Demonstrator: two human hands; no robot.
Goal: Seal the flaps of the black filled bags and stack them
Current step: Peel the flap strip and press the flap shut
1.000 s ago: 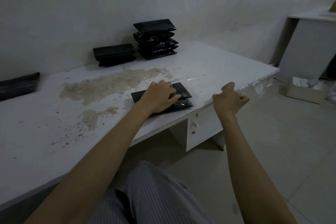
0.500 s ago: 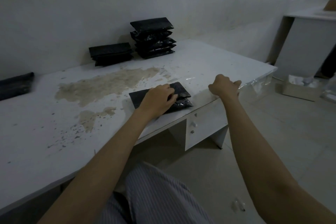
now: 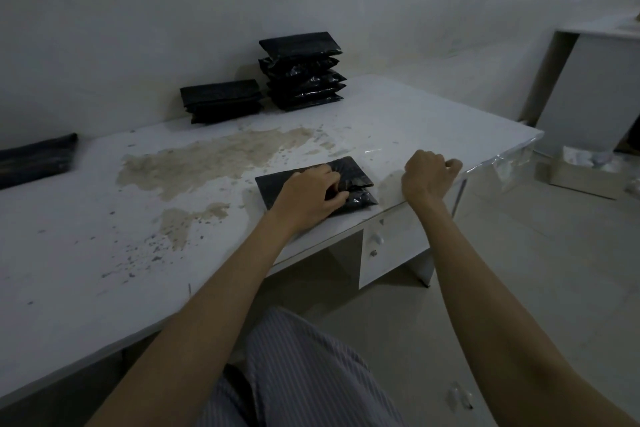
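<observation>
A black filled bag (image 3: 355, 173) lies flat near the front edge of the white table (image 3: 408, 114). My left hand (image 3: 311, 194) rests on top of it, fingers curled at the folded flap, and hides much of the bag. Just right of the bag, my right hand (image 3: 427, 175) sits on the table edge with curled fingers and nothing visible inside them. At the back against the wall stand a tall stack of black bags (image 3: 303, 71) and a lower stack (image 3: 221, 100) to its left.
A brown stain (image 3: 214, 163) spreads over the table's middle. A black roll (image 3: 34, 159) lies at the far left. Clear film (image 3: 512, 163) hangs off the right corner. A drawer (image 3: 384, 243) sits under the edge. Further right are a second white desk (image 3: 595, 80) and a floor box (image 3: 578, 173).
My right hand came from the air beside the table edge and settled on the tabletop next to the bag. My left hand stayed on the bag.
</observation>
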